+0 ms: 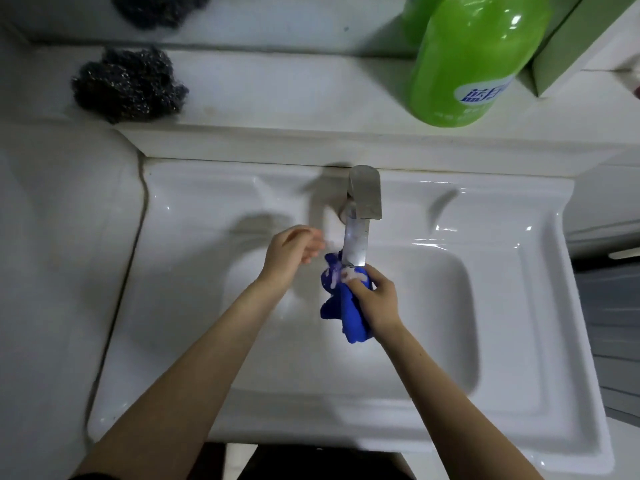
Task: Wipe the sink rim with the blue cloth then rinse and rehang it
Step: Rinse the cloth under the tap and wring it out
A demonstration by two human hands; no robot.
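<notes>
The blue cloth (348, 308) hangs bunched over the white sink basin, right under the spout of the steel faucet (362, 216). Water and white foam show on its top part. My right hand (375, 299) is shut on the cloth from the right side. My left hand (294, 252) hovers just left of the cloth with its fingers apart, holding nothing. The white sink rim (540, 258) runs around the basin.
A dark steel-wool scourer (130, 84) lies on the ledge at the back left. A large green bottle (474, 57) stands at the back right beside a pale green box (575, 43). A white counter lies left of the sink.
</notes>
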